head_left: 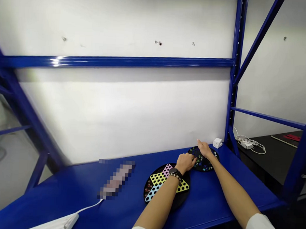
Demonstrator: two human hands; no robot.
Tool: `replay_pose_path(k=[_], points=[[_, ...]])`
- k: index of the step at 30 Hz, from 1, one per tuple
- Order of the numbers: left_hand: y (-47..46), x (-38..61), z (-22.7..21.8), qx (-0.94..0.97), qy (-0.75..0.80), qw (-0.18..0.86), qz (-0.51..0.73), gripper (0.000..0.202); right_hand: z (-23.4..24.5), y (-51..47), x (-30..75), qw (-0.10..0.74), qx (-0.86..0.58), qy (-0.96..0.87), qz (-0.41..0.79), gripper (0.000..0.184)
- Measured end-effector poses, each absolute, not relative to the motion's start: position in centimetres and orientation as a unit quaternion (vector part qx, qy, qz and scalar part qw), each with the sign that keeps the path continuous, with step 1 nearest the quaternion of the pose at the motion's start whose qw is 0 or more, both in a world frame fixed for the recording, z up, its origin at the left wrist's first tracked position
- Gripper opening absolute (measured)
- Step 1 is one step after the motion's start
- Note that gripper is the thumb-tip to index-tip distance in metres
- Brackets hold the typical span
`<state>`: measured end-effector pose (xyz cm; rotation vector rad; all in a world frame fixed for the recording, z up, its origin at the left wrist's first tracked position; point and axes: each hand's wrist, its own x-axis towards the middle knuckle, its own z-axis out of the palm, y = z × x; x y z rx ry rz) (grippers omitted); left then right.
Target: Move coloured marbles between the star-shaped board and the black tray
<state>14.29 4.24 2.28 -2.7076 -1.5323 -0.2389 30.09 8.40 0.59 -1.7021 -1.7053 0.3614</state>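
Note:
Two round black trays lie on the blue tabletop. The far tray (205,165) holds many small shiny pieces in blue, green and white. My left hand (186,162), with a dark watch and a beaded bracelet at its wrist, reaches to this tray's left edge. Its fingers are curled, and what is in them, if anything, is hidden. Over the same tray is my right hand (204,150), fingers stretched out to the left. Under my left forearm, the near tray (181,199) bears pink, yellow and light-blue strips (158,178) with round black holes. Dark brown round pieces (148,186) show beside them.
White power adapters (217,143) stand at the back right corner. A pixelated flat object (117,181) lies left with a white cable running to a white power strip (60,224). Blue frame posts (232,98) bound the table. A black table (271,151) stands right.

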Motion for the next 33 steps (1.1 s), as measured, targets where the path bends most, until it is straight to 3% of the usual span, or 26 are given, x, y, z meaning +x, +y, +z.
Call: replay_pose_path(k=[7, 13, 22, 33], points=[[4.3, 13.3, 2.1, -0.876, -0.475, -0.016, -0.084, 0.038, 0.7, 7.6, 30.9, 0.199, -0.684, -0.689, 0.134, 0.049], [2.5, 8.4, 4.2, -0.864, -0.468, -0.066, -0.175, 0.034, 1.6, 6.8, 32.1, 0.121, -0.714, -0.678, 0.130, 0.035], [0.9, -2.9, 4.1, -0.773, -0.578, -0.082, -0.248, 0.031, 2.4, 5.9, 32.2, 0.074, -0.698, -0.693, 0.164, 0.029], [-0.3, -4.0, 2.9, -0.764, -0.589, -0.055, -0.260, 0.025, 2.3, 5.9, 32.9, 0.078, -0.702, -0.686, 0.174, 0.038]])
